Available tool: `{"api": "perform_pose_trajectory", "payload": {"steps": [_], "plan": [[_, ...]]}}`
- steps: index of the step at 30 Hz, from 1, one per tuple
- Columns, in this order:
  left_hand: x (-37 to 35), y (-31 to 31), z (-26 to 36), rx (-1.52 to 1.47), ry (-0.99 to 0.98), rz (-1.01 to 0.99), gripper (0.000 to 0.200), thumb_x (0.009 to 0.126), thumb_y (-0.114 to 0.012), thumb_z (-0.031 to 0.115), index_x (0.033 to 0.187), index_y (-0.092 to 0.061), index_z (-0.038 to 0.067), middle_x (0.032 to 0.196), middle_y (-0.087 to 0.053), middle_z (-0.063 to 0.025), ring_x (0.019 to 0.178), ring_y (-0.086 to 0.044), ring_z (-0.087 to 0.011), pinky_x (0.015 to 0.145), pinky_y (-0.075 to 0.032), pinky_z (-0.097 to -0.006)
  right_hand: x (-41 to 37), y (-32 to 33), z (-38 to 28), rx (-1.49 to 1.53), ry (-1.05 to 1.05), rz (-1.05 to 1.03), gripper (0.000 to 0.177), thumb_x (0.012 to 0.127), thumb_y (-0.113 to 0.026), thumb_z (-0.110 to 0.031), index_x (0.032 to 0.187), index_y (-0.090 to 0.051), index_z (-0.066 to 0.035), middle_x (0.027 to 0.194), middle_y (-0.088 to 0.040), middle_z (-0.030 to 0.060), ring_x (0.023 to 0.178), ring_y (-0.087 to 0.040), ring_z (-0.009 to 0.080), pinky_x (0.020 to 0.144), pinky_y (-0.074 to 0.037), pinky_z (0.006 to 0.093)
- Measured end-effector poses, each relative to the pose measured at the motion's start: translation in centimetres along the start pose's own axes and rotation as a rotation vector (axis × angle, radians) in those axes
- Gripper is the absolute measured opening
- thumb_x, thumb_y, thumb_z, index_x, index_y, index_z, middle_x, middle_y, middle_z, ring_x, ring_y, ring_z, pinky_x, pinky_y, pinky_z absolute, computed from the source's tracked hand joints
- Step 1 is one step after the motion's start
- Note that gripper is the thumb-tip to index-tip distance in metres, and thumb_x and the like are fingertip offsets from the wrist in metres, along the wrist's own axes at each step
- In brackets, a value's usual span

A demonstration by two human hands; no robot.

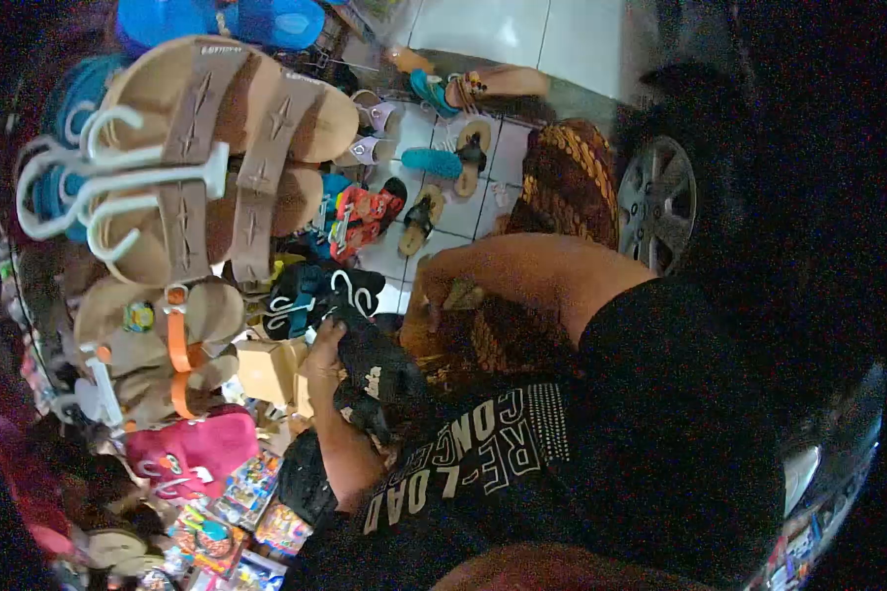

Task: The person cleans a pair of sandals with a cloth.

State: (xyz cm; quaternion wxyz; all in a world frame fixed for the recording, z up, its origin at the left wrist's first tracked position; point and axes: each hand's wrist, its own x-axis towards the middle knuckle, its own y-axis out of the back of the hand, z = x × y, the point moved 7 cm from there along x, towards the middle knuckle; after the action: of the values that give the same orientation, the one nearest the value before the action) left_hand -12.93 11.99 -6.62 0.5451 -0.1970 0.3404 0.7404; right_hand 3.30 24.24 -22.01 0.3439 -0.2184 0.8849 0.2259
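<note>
Right at the middle of the view, we see the black sandal (373, 366), held up in front of a black printed shirt (483, 458). The left hand (323, 347) grips the sandal's left edge, its fingers (337, 325) curled tight round the sole. The right hand (434, 300) comes in from the right on a bare forearm and sits against the sandal's far right side. We cannot tell whether its fingers are closed on the sandal or only resting there. A brown patterned cloth (498, 345) lies just under that forearm.

Just left of the left hand sits a small cardboard box (266, 369). Just beyond the hand hang black sandals with white straps (310, 291). Further left, a rack carries big tan sandals (237, 118) on white plastic hangers (118, 182), with smaller tan pairs (158, 315) below them and a pink sandal (192, 453) nearer to us. Blue sandals (222, 20) hang at the far top. Red sandals (363, 217) hang between the rack and the tiled floor (483, 30). On that floor lie teal and tan sandals (443, 163), well apart from the hands. At the far right we make out a car wheel (655, 202). Coloured packets (251, 492) lie near the bottom left.
</note>
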Motion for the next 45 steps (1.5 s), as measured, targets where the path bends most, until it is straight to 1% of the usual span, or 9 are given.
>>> {"api": "perform_pose_trajectory", "payload": {"steps": [5,7,15,23,27,30,37,42,45], "plan": [[0.9,-1.9,-0.7,-0.076,0.118,0.199,0.044,0.09,-0.063,0.023,0.125,-0.054,-0.001,0.114,-0.062,-0.0061,0.1,-0.057,-0.0143,0.09,-0.042,-0.0296,-1.0,1.6,0.6,0.119,0.05,0.096,0.074,0.078,-0.066,-0.046,0.133,-0.044,-0.001,0.114,-0.062,0.0168,0.108,-0.057,0.0268,0.094,-0.045,0.0371],[3.0,-2.8,-1.8,-0.196,0.122,-0.135,0.041,0.089,-0.064,0.027,0.118,-0.06,-0.002,0.107,-0.065,-0.0066,0.097,-0.058,-0.0145,0.089,-0.042,-0.0289,-3.7,4.2,1.4,0.315,0.153,0.22,0.075,0.079,-0.067,-0.044,0.134,-0.042,-0.001,0.114,-0.062,0.0171,0.108,-0.057,0.0268,0.094,-0.045,0.0369],[-2.9,-2.5,9.6,0.345,-0.484,0.061,0.043,0.089,-0.063,0.04,0.08,-0.059,-0.002,0.071,-0.05,-0.0035,0.071,-0.045,-0.0127,0.067,-0.039,-0.0308,-23.5,9.4,6.3,0.966,0.17,0.976,0.034,0.091,-0.056,-0.031,0.106,-0.065,-0.001,0.1,-0.067,0.008,0.079,-0.066,0.0187,0.068,-0.055,0.0357],[-4.4,-4.6,12.7,0.476,-0.507,-0.091,0.057,0.09,-0.058,0.052,0.069,-0.054,-0.001,0.059,-0.042,-0.0074,0.06,-0.04,-0.0145,0.058,-0.037,-0.0314,-34.8,6.3,-6.8,1.246,0.231,1.361,0.039,0.093,-0.056,-0.035,0.107,-0.063,0.0,0.105,-0.066,0.01,0.083,-0.065,0.0205,0.074,-0.054,0.0333],[-2.6,-4.8,11.0,0.504,-0.508,-0.077,0.044,0.092,-0.057,0.042,0.077,-0.063,0.001,0.064,-0.055,-0.0101,0.065,-0.049,-0.0141,0.065,-0.044,-0.0337,-30.0,4.6,-17.3,0.048,0.532,1.38,0.035,0.091,-0.051,-0.021,0.123,-0.057,-0.008,0.124,-0.059,0.0179,0.117,-0.053,0.0373,0.097,-0.043,0.0457],[-2.8,-4.1,9.1,0.285,-0.692,-0.09,0.028,0.09,-0.056,0.022,0.105,-0.065,0.0,0.088,-0.069,-0.0122,0.077,-0.057,-0.0129,0.075,-0.047,-0.0328,-22.6,0.1,-19.0,-0.497,0.342,1.262,0.051,0.074,-0.066,-0.01,0.124,-0.058,-0.01,0.134,-0.054,0.0053,0.135,-0.038,0.0267,0.112,-0.028,0.048],[-4.2,-3.0,6.2,0.194,-0.423,-0.041,0.032,0.094,-0.057,0.028,0.093,-0.067,-0.002,0.074,-0.062,0.0006,0.073,-0.052,-0.0059,0.068,-0.045,-0.0277,-21.7,-3.0,-18.7,-0.485,0.369,1.003,0.04,0.071,-0.062,-0.005,0.111,-0.062,-0.009,0.117,-0.063,0.0064,0.121,-0.052,0.0256,0.113,-0.026,0.049],[-2.7,-2.6,5.9,0.221,-0.589,-0.043,0.039,0.095,-0.057,0.035,0.085,-0.063,-0.002,0.068,-0.056,-0.0021,0.069,-0.045,-0.008,0.066,-0.042,-0.028,-25.8,0.9,-16.1,0.237,0.596,0.936,0.024,0.092,-0.052,-0.026,0.099,-0.063,-0.006,0.096,-0.065,0.014,0.092,-0.061,0.0357,0.096,-0.043,0.0428],[-2.8,-2.7,5.6,0.192,-0.647,-0.058,0.04,0.093,-0.059,0.037,0.084,-0.06,-0.002,0.064,-0.051,-0.0076,0.066,-0.042,-0.0111,0.065,-0.041,-0.031,-29.5,2.1,-10.8,0.898,0.333,1.281,0.046,0.1,-0.044,-0.041,0.122,-0.056,-0.002,0.107,-0.064,0.0079,0.096,-0.06,0.0175,0.087,-0.047,0.0325]]}}
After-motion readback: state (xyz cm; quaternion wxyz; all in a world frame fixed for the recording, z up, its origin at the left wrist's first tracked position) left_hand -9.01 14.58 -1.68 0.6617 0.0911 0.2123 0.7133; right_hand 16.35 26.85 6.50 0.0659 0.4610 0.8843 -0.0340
